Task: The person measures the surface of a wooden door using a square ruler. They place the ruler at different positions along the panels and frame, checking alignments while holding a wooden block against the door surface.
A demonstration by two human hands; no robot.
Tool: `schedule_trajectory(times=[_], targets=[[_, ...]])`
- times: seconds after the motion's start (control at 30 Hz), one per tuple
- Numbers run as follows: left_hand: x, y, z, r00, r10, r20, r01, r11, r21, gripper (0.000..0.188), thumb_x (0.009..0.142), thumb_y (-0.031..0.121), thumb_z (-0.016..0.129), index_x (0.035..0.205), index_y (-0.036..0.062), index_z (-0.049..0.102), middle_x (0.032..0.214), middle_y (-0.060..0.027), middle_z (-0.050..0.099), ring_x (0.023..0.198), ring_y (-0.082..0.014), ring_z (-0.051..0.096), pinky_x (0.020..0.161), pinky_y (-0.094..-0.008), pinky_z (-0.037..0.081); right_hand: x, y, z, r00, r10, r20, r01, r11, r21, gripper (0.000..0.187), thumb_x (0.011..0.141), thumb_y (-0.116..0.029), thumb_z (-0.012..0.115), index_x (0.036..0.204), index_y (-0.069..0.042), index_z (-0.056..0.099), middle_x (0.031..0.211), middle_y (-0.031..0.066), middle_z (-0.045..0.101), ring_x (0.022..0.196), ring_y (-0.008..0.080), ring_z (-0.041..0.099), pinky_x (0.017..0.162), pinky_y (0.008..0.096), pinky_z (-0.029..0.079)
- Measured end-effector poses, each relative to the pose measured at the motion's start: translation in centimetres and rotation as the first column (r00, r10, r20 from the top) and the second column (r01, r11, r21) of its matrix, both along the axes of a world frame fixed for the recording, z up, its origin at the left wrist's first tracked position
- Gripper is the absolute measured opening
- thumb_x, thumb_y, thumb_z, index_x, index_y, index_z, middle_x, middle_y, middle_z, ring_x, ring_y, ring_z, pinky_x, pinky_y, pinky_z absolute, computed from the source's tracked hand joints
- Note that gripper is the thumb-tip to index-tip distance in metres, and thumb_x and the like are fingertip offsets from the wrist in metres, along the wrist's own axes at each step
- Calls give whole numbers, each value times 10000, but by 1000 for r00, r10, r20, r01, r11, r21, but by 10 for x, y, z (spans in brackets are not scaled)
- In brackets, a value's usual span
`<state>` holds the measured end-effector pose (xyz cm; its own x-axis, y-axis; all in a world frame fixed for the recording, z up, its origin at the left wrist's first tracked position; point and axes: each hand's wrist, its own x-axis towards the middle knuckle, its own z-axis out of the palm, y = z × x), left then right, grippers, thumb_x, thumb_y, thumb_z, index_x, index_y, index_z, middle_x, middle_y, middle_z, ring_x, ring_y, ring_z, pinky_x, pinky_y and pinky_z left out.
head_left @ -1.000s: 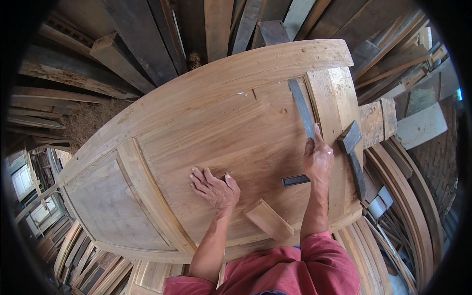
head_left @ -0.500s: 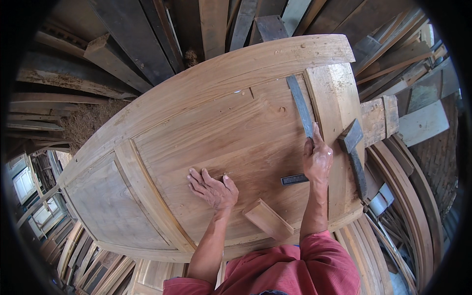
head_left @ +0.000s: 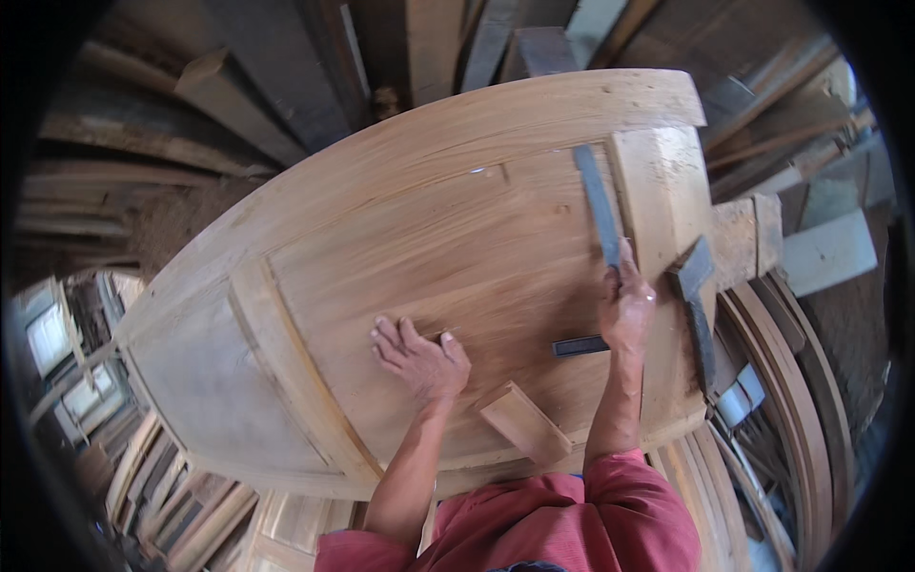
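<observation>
A large wooden door or panel (head_left: 400,238) with a curved far edge and a raised frame lies flat before me. My right hand (head_left: 627,310) is closed around the near end of a long flat blue-grey file (head_left: 598,200). The file's far part rests along the panel beside the right frame piece. My left hand (head_left: 422,359) lies on the panel's middle, fingers spread, holding nothing. Between my forearms is a loose rectangular wood block (head_left: 526,423). A small black rectangular piece (head_left: 578,347) lies next to my right wrist, partly covered by it.
A dark hammer-like tool (head_left: 698,310) rests on the panel's right side. Stacked planks (head_left: 276,76) crowd the far side, and curved wooden pieces (head_left: 786,400) stand at the right. More timber lies at the lower left, near a pale window (head_left: 48,334).
The whole view has shifted a little, so the panel sits slightly farther right in the picture. Both hands and the file keep nearly the same places on the panel.
</observation>
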<state>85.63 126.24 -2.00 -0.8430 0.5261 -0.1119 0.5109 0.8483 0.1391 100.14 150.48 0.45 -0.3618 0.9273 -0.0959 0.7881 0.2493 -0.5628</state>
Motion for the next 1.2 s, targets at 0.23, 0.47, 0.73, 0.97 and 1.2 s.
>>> schedule_trajectory(times=[0.23, 0.47, 0.73, 0.97, 1.2], targets=[[-5, 3, 3, 998, 23, 54, -26, 997, 70, 773, 826, 302, 656, 1404, -107, 347, 1550, -406, 250, 1461, -582, 172, 1166, -690, 125, 11, -26, -5, 997, -39, 64, 44, 996, -84, 627, 972, -260, 693, 1481, 19, 457, 1398, 274, 587, 1253, 423, 605, 1037, 451, 489], [-2, -9, -2, 996, 56, 72, -66, 987, 146, 767, 854, 338, 638, 1407, -92, 326, 1570, -411, 208, 1460, -593, 156, 1156, -721, 112, 14, -31, -35, 981, -4, 195, -13, 996, 85, 632, 983, -346, 669, 1475, 4, 481, 1383, 258, 603, 1213, 431, 623, 998, 476, 509], [1, -8, -2, 986, 84, 144, -112, 974, 198, 774, 870, 352, 642, 1434, -85, 339, 1596, -393, 181, 1487, -570, 125, 1171, -714, 97, 23, -27, -50, 951, -6, 310, -67, 972, 224, 624, 995, -393, 636, 1491, -44, 488, 1238, 263, 682, 1074, 452, 678, 904, 501, 541], [0, -11, -4, 978, 107, 180, -149, 960, 236, 755, 887, 353, 637, 1435, -77, 347, 1614, -371, 155, 1499, -557, 114, 1178, -710, 97, -43, -52, 13, 966, 154, 210, -190, 968, 165, 532, 1042, -424, 535, 1467, -105, 523, 1292, 282, 642, 1149, 477, 631, 945, 515, 509], [0, -17, -11, 977, 138, 165, -189, 918, 349, 744, 857, 365, 653, 1424, -51, 412, 1607, -353, 243, 1487, -545, 200, 1191, -684, 126, -198, -110, 39, 631, 716, 300, -680, 696, -231, 333, 1026, -387, 533, 1222, -158, 673, 1020, 238, 716, 979, 471, 667, 855, 570, 502]])
